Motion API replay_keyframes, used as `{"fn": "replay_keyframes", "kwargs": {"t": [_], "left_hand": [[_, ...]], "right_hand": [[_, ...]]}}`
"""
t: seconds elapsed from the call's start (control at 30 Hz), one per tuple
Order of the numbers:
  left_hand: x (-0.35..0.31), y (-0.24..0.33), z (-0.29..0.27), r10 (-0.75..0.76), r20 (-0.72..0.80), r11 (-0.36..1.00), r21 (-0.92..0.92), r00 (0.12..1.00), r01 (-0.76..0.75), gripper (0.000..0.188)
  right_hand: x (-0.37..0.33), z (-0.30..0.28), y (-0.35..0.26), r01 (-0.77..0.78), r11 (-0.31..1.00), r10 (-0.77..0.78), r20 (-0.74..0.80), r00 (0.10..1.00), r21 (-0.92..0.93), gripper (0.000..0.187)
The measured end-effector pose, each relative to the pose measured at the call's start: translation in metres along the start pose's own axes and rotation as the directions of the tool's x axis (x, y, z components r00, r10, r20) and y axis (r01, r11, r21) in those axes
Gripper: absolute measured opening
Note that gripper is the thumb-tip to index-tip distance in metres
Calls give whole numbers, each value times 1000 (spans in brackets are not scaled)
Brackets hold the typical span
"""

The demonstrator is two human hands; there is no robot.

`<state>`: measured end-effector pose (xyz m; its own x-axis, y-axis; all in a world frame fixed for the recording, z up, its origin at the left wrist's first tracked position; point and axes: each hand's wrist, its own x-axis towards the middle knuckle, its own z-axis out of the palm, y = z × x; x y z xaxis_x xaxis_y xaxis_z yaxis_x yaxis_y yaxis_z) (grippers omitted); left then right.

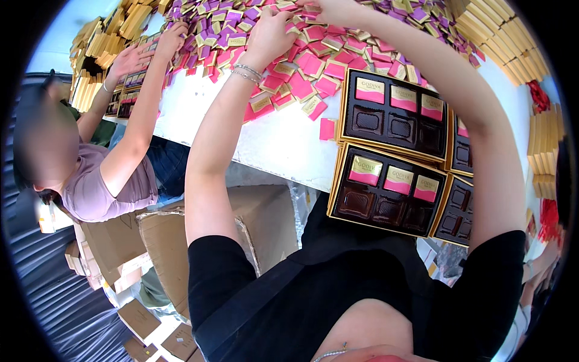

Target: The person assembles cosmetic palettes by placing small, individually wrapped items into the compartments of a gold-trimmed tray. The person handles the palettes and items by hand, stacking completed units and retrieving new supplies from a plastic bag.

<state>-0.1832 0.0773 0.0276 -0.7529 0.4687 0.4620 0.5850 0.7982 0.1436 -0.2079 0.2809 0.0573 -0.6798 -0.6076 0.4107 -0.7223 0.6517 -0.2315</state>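
At the far side of the table, my left hand [272, 37] reaches into a heap of small wrapped chocolates [313, 63], pink and gold. Its fingers are curled together among the pieces, and what they hold is hidden. My right hand [338, 11] lies just right of it over the same heap, its fingertips partly cut off by the upper edge. Near me, a box with a dark tray [386, 192] holds three pink-and-gold chocolates in its far row; the near row's hollows are bare. Behind it stands a similar box [395, 114], filled the same way.
More boxes [456, 211] sit under my right arm. Gold boxes are stacked at the far right [500, 33] and far left [120, 27]. At left a co-worker in a mauve shirt [108, 187] reaches over trays. Cardboard cartons [259, 223] stand below the table edge.
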Motion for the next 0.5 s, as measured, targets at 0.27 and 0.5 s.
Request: {"fn": "replay_keyframes", "kwargs": {"t": [0.27, 0.5], "left_hand": [[24, -14, -6, -95, 383, 995, 78, 919, 70, 49], [49, 28, -47, -47, 324, 855, -476, 945, 205, 39]], "right_hand": [[-128, -201, -125, -168, 917, 68, 273, 960, 363, 26], [-331, -226, -200, -244, 970, 234, 198, 952, 24, 24]]}}
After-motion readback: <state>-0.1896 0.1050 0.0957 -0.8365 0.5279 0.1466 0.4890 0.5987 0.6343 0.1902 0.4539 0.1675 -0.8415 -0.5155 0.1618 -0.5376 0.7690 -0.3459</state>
